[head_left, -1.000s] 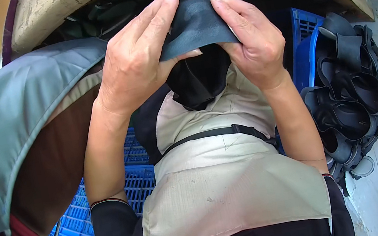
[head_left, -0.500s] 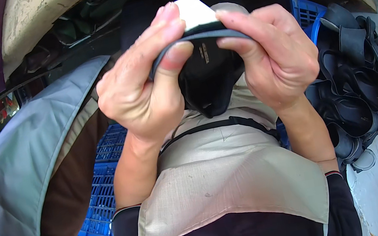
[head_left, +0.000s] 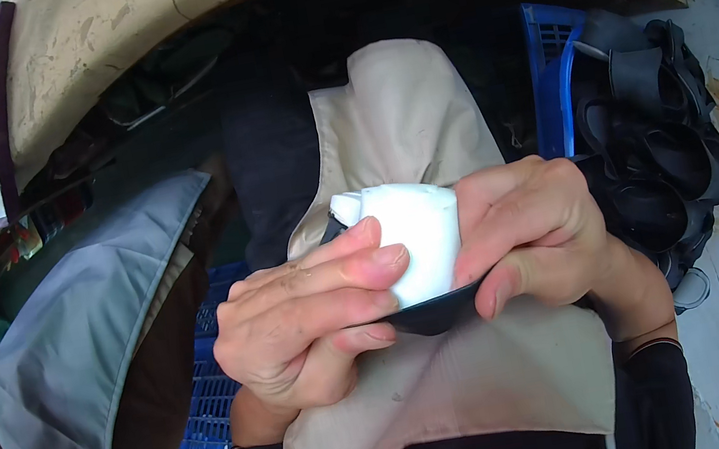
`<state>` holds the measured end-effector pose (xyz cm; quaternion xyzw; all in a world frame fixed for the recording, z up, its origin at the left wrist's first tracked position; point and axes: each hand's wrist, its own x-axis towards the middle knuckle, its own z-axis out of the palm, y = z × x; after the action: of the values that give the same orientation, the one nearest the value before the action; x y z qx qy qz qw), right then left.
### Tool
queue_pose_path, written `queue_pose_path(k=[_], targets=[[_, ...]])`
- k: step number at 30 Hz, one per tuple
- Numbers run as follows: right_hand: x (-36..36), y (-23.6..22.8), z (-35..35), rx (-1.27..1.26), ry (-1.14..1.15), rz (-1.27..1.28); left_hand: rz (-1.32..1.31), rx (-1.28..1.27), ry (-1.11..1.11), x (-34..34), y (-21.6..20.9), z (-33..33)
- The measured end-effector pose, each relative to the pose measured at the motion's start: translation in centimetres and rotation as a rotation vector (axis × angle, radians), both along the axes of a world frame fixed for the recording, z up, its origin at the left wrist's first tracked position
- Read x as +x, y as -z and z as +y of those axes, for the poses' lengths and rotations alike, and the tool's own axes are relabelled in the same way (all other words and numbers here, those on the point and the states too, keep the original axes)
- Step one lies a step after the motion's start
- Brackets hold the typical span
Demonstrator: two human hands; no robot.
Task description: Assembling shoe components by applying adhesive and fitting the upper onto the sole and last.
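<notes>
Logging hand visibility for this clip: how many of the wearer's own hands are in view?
2: the left hand grips the black-and-white footwear piece from the left, the right hand from the right. Neither hand is missing, though some fingers are partly hidden.

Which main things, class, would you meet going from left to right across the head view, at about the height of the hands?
Grey cloth → left hand → white piece held between the hands → right hand → black footwear pile.
</notes>
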<state>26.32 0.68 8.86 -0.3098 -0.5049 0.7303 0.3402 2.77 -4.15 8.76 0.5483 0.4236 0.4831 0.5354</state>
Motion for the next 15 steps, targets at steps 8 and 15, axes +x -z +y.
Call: queue_pose_path(k=[8, 15], targets=[[-0.3, -0.9, 0.5, -0.017, -0.037, -0.022, -0.125, 0.117, 0.035, -0.4, 1.5, 2.2], [-1.8, -1.6, -1.1, 0.298, 0.391, -0.274, -0.236, -0.078, 0.021, 0.3, 0.6, 3.4]])
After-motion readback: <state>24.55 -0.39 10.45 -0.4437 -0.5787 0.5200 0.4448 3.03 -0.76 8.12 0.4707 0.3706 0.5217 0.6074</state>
